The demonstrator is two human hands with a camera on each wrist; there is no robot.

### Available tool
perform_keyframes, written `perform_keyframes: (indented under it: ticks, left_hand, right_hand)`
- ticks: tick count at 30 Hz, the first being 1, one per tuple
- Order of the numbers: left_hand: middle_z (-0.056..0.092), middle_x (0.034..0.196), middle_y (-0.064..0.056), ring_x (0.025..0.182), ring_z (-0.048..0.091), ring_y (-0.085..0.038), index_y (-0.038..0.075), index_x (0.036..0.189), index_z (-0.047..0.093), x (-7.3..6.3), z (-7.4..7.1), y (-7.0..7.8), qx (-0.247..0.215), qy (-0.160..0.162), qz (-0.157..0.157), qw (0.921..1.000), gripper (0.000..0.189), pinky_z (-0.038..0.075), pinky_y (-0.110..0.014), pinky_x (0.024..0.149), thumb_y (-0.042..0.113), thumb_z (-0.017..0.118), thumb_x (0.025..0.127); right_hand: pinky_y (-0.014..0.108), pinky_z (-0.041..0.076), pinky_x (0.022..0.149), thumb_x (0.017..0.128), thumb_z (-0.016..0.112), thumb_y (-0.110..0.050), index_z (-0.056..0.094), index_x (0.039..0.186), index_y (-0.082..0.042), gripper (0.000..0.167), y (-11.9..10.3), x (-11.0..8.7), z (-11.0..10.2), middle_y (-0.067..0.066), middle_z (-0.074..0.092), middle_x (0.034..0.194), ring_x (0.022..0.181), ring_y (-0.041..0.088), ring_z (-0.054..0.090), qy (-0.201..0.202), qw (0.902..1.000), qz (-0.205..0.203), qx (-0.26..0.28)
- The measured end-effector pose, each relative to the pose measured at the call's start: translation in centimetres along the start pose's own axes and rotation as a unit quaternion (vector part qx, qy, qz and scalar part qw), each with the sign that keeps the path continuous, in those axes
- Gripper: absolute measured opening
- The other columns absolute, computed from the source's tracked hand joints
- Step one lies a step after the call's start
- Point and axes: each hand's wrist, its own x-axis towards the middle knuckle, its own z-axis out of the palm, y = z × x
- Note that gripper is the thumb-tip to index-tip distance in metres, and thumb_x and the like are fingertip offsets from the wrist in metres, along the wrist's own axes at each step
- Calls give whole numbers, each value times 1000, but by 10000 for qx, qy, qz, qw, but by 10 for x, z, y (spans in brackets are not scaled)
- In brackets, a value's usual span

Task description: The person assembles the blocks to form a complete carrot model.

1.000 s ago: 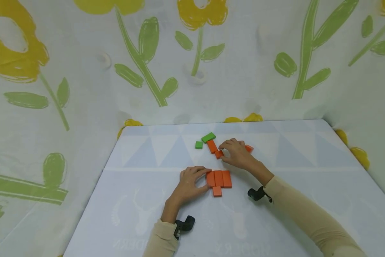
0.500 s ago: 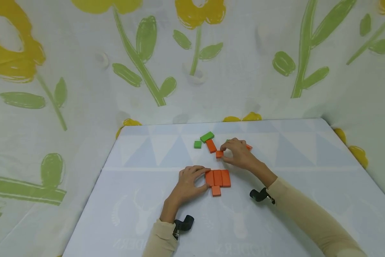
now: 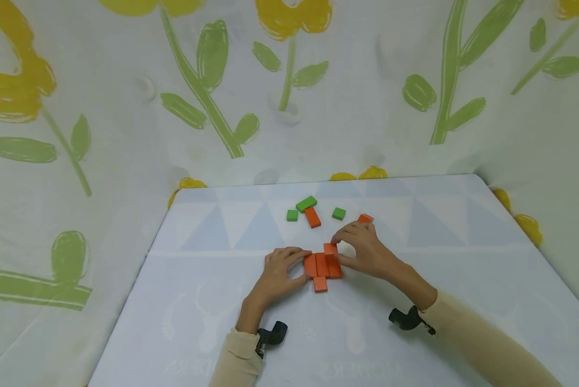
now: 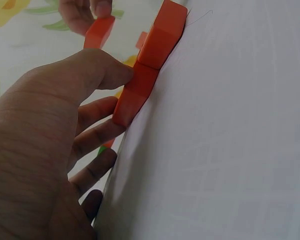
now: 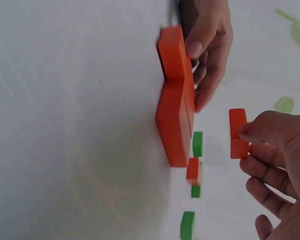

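Three oblong orange blocks lie side by side on the table, with a small square orange block against their near edge. My left hand pinches the leftmost oblong between thumb and index finger, across its near and far ends; in the left wrist view the thumb touches the oblong block. Above the far right of the row, my right hand holds another small orange block between thumb and fingers. In the right wrist view that small block is off the table.
Farther back lie an oblong green block, a small green block, another green block and an oblong orange block. One more orange block is partly behind my right hand. A flowered cloth hangs behind the table.
My right hand has lifted the small orange block from beside the back orange oblong and brought it toward me, over the row. My left hand stays at the row.
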Motion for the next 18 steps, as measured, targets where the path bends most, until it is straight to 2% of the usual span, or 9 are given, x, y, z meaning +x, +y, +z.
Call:
perform_keyframes:
  ticks: [7, 12, 18]
  left_hand:
    - [55, 137, 3, 127, 43, -23, 26, 139, 59, 1, 1, 0, 10, 80, 88, 9999, 51, 28, -49, 102, 38, 66, 90]
    - [55, 137, 4, 126, 44, -23, 27, 140, 59, 1, 2, -2, 56, 109, 127, 9998, 51, 29, -49, 101, 40, 66, 90]
    - [55, 137, 3, 126, 44, -23, 27, 139, 60, 2, 3, -2, 18, 126, 109, 9999, 51, 29, -49, 101, 39, 67, 89]
  right_hand:
    - [45, 33, 91, 81, 81, -18, 71, 101, -18, 22, -13, -26, 5, -7, 66, 104, 108, 16, 55, 161, 9991, -365, -121]
    - [48, 34, 93, 77, 85, -17, 71, 100, -18, 27, -21, -39, 9, -8, 66, 104, 106, 15, 55, 207, 9981, -551, -172]
    - [51, 36, 93, 77, 83, -16, 71, 100, -17, 26, -23, -48, 14, -7, 66, 102, 104, 15, 55, 203, 9973, -682, -200]
